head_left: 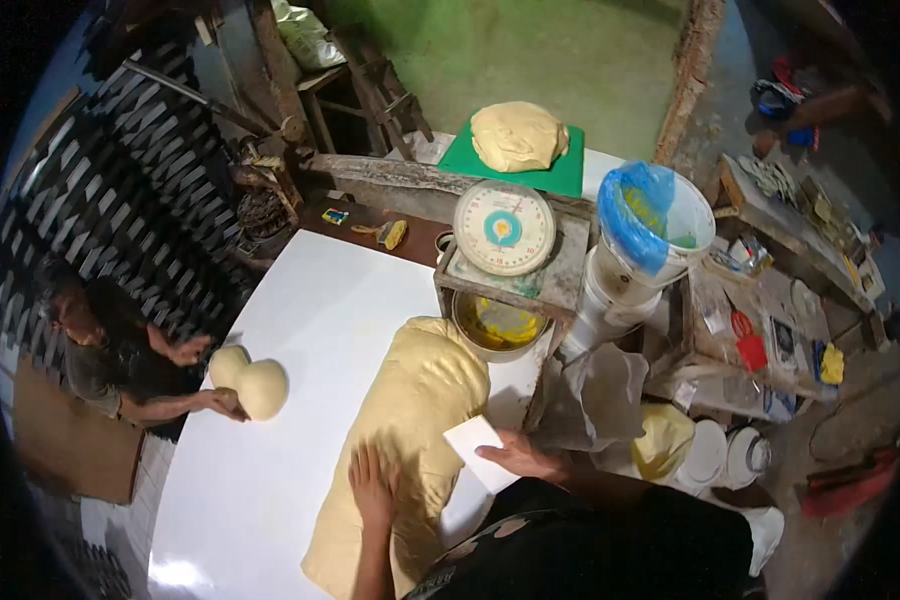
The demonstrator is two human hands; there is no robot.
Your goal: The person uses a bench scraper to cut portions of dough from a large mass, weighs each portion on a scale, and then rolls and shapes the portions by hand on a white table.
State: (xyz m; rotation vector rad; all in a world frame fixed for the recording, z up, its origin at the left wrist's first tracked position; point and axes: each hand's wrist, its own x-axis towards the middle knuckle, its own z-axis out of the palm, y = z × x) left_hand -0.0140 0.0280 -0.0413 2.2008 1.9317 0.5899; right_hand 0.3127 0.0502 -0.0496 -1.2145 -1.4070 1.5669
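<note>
A long, thick mass of pale yellow dough lies along the white table in front of me. My left hand rests on top of it, fingers stretched out and nothing held. In my right hand is a flat white rectangular dough scraper, gripped at its right side close to the dough's right edge. Across the table at the left, a co-worker's hand touches two joined rounded dough pieces. The co-worker's other hand is raised behind them.
A dial scale stands on a wooden stand, with a metal bowl of yellow stuff beneath. Behind it, another dough lump sits on a green board. A white bucket with blue plastic is right. A brush lies on the ledge.
</note>
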